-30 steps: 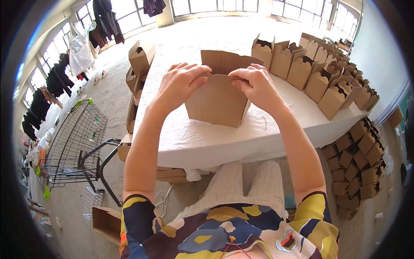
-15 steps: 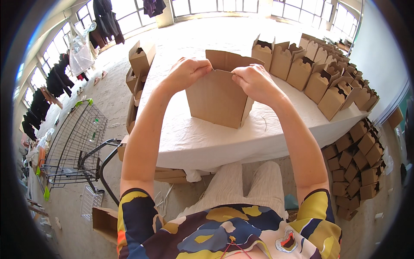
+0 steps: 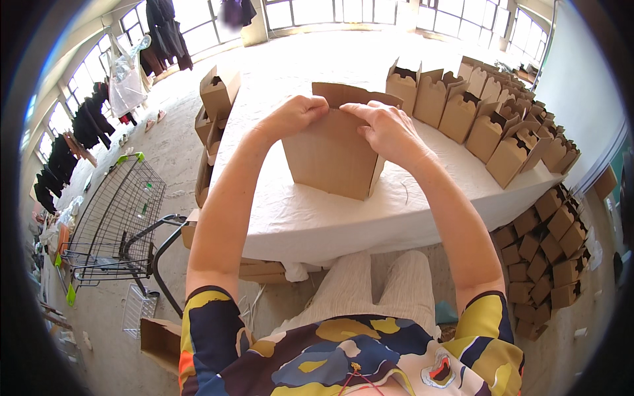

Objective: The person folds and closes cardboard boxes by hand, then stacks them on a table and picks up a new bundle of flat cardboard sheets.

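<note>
And here's the cardboard box (image 3: 330, 155), standing upright on the white-clothed worktop (image 3: 284, 214), a little in from the front edge and closer to the front left corner than to the front right one. Its opening points straight up, its upright axis rising from the cloth. The broad near panel faces the person, swung slightly toward the left, so a slim side panel shows on the right; from this high angle I can't tell whether height or width is the longer measure. The back panel stands higher than the front one.

Now the hands! The left hand (image 3: 294, 119) has its fingers curled in, pinching the top of the near panel toward its left end. The right hand (image 3: 388, 129) is at the right end of that same top edge, index finger stretched leftward along it, thumb low against the front; whether it pinches the board or merely presses, I can't tell.

Out along the worktop's right edge, rows of brown cartons (image 3: 462, 112) crowd together, more boxes (image 3: 218, 96) sit beside the left edge, and below the front right corner there's a heap of small boxes (image 3: 545, 247) on the floor.
</note>
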Tool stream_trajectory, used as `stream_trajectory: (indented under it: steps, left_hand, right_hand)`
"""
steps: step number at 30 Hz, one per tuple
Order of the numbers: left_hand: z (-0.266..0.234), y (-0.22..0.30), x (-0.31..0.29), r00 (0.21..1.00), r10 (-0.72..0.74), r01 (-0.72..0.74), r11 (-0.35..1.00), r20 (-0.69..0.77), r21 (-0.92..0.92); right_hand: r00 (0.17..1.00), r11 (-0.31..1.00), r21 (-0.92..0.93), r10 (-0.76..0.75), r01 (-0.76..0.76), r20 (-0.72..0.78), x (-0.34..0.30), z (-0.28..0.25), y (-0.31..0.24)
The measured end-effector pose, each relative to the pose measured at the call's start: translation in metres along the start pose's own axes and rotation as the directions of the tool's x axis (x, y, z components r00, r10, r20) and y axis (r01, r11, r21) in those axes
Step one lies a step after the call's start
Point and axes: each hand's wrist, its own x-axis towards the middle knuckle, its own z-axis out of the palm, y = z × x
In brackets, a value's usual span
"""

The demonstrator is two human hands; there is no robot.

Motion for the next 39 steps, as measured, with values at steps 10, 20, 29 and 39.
stream_trajectory:
  steps: [10,20,29,39]
  left_hand:
    - [0.022,-0.014,-0.001,0.974,0.212,-0.189,0.953,-0.078,0.237]
    - [0.051,0.032,-0.019,0.913,0.273,-0.114,0.884,-0.302,0.453]
    - [0.108,0.073,-0.027,0.854,0.308,-0.032,0.836,-0.420,0.548]
    - [0.088,0.080,-0.042,0.811,0.392,-0.295,0.915,-0.435,0.273]
  right_hand:
    - [0.982,0.905,-0.394,-0.106,0.160,0.154,0.004,0.010,0.011]
    - [0.966,0.971,0.007,-0.237,0.238,-0.100,0.006,0.001,0.022]
    - [0.947,0.995,-0.070,0.048,-0.073,-0.318,0.042,-0.009,0.091]
    - [0.956,0.944,0.193,0.236,-0.269,0.174,0.019,-0.037,0.055]
